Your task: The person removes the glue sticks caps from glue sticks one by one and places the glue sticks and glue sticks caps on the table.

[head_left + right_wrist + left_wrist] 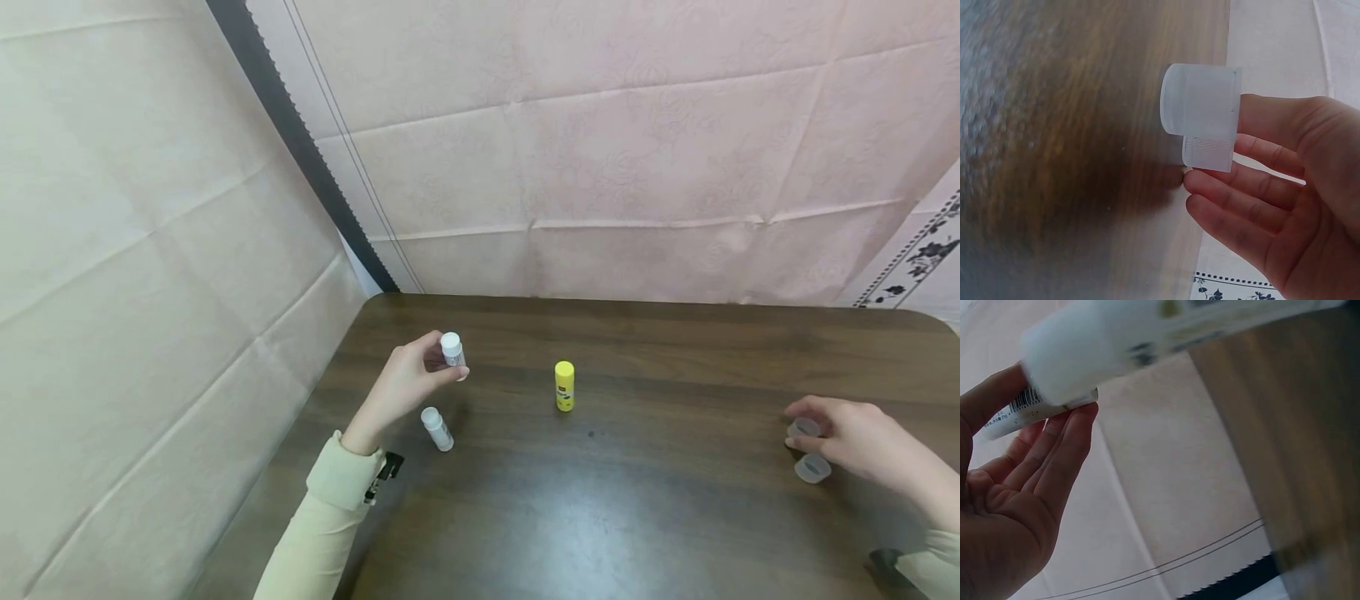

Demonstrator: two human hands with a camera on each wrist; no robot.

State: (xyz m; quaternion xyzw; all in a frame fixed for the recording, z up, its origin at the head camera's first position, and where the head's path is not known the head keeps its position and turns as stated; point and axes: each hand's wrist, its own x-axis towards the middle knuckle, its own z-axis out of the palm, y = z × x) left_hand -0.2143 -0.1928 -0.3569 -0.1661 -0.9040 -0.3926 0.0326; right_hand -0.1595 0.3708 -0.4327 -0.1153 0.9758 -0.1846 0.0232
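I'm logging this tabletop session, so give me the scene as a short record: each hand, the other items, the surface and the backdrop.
Left hand: pinches a white cylindrical stick with a white cap
Near left wrist: a second white capped cylinder, standing on the table
Centre: a yellow cylindrical stick with a yellow cap, upright, untouched
Right hand: thumb and fingers around the farther translucent plastic cup
Beside it: a nearer translucent plastic cup
Surface: brown wood-grain table
Backdrop: pale creased cloth
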